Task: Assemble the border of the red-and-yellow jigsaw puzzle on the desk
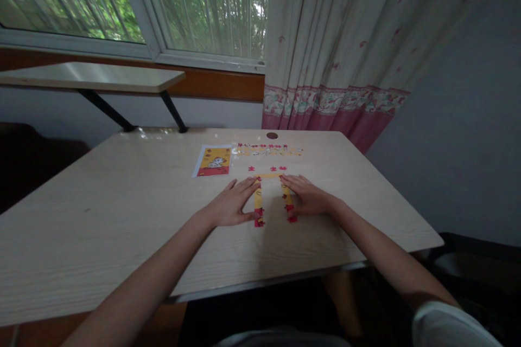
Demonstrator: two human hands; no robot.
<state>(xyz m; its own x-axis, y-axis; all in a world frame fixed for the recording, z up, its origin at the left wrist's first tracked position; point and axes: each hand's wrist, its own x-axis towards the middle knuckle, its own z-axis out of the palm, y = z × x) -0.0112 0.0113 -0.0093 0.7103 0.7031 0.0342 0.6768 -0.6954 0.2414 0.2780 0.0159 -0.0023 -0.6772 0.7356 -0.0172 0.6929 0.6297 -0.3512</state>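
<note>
A partly joined jigsaw puzzle border (270,176) lies flat on the table, with a yellow top strip and two yellow-and-red side strips. My left hand (230,203) rests with fingers stretched, its fingertips and thumb touching the left strip (258,200). On the other side my right hand (311,195) lies spread, touching the upper corner and lower part of the right strip (286,195). Just beyond the border are a few loose red puzzle pieces (273,168). Farther back, several red and yellow pieces (264,150) form rows. Neither hand grips anything.
A printed reference picture (214,161) of a white animal on yellow and red lies left of the pieces. The wooden table (134,211) has a round cable hole (272,135) at the back. A raised shelf (93,77) stands at back left, and a curtain (325,65) hangs behind.
</note>
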